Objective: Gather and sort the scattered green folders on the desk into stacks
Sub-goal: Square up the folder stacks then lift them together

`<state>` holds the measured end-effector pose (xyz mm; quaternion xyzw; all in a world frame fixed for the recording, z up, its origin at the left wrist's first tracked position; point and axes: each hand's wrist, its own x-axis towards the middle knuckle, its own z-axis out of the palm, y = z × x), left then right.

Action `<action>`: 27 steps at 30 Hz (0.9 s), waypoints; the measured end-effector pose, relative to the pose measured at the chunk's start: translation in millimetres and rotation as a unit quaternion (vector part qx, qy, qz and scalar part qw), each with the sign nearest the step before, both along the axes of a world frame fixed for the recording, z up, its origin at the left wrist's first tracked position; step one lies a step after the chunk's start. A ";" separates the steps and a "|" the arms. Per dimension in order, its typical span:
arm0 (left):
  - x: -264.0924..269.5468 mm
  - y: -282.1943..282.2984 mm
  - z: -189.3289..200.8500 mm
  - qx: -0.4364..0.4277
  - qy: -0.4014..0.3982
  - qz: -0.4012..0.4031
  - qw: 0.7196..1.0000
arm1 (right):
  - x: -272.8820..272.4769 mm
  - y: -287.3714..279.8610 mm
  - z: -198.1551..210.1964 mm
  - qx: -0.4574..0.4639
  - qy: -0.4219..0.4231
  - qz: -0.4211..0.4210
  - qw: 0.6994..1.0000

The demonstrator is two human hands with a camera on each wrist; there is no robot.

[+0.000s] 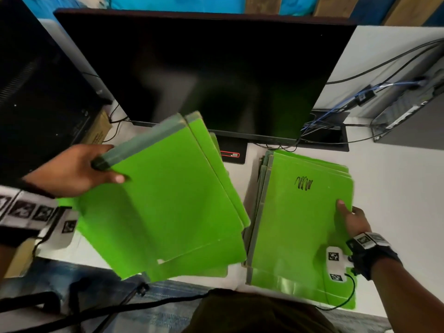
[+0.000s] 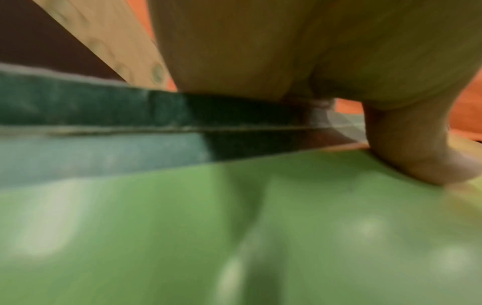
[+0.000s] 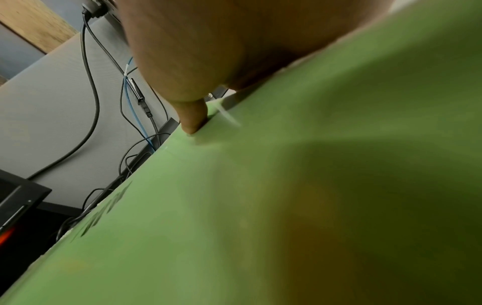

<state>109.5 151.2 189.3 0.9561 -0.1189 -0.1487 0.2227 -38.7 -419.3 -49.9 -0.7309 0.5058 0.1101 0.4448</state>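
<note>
Folders (image 1: 168, 193) gripped (spine end) by left hand (image 1: 72, 174), right hand (image 1: 354, 222) apparently pinching stack (image 1: 300, 224) edge

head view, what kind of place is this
Probably an office computer workstation: a dark monitor stands on the white desk, a computer tower with cables is off to the right, and green folders lie in front.

We see a white desk (image 1: 396, 188). On it rest a stack of green card folders (image 1: 300, 224) and a black monitor base (image 1: 234, 150).
</note>
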 end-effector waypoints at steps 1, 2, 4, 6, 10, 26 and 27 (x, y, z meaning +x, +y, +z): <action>9.6 -9.6 -3.5 0.019 0.010 -0.030 0.999 | 0.1 1.3 1.5 0.000 -0.002 0.001 1.000; 17.5 -18.8 -11.6 0.030 0.022 -0.055 0.998 | -0.5 1.6 1.6 -0.001 -0.003 0.000 1.000; 29.3 -35.2 -37.7 0.022 0.035 -0.069 0.997 | -1.3 2.7 3.8 -0.002 -0.007 0.002 1.000; 35.1 -44.5 -66.1 -0.051 0.053 -0.050 0.996 | -2.5 3.6 5.6 0.002 -0.007 0.004 1.000; 23.8 -35.8 -109.0 -0.163 0.091 0.092 0.978 | -6.3 4.5 15.2 0.004 -0.001 0.017 1.000; -77.7 -36.0 -230.5 -0.024 0.082 0.305 0.948 | -34.6 18.0 11.6 0.080 -0.110 -0.039 0.990; -75.6 -43.2 -227.1 0.001 0.063 0.301 0.951 | -33.2 18.8 13.8 0.077 -0.105 -0.034 0.991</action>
